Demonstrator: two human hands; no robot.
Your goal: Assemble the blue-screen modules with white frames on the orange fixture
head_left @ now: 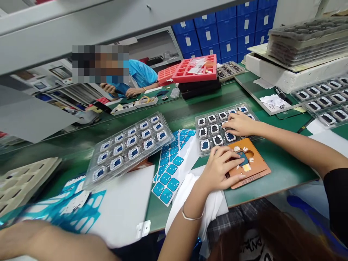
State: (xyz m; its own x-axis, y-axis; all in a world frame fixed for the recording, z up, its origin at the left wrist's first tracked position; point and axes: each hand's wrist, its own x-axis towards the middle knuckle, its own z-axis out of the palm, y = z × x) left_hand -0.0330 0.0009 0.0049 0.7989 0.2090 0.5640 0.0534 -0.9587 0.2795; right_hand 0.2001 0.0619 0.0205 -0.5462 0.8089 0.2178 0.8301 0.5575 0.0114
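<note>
My left hand (221, 166) lies across an orange fixture plate (261, 168), fingers apart and thumb stretched over its lower half. Its fingertips touch a small dark-blue rounded piece (244, 158) seated in the plate among white fittings. Further back, my right hand (239, 124) reaches over a clear compartment tray (196, 127) with its fingertips closed around a white-framed part (223, 124) in the middle row. The fingers cover most of that part. More white-framed parts, with black or blue centres, fill the tray. White cloth (187, 195) lies beneath my left wrist.
Left of my hands are teal sticker sheets (170, 170) and another filled tray (130, 145). Another person's forearm (54, 239) crosses the lower left. Across the bench a co-worker in blue (141, 74) sits behind red trays (195, 69). Stacked trays (307, 43) stand at right.
</note>
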